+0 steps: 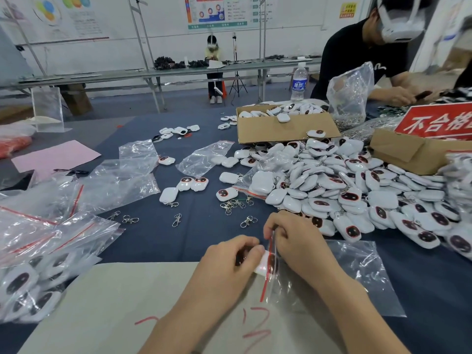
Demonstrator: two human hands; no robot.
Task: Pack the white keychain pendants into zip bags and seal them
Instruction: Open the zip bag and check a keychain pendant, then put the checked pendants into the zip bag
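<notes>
Left hand [229, 261] grips white pendant [262, 266] at zip bag [357, 274] mouth; right hand [298, 241] pinches bag's red-striped edge.

left hand [231, 261] hides most of the pendant [263, 264].

One wide-angle camera is riding on the person's head, looking forward and down over the table [204, 238]. It is sitting close above the left hand [229, 264] and right hand [301, 244], and reaching as far as the back wall [166, 47].
</notes>
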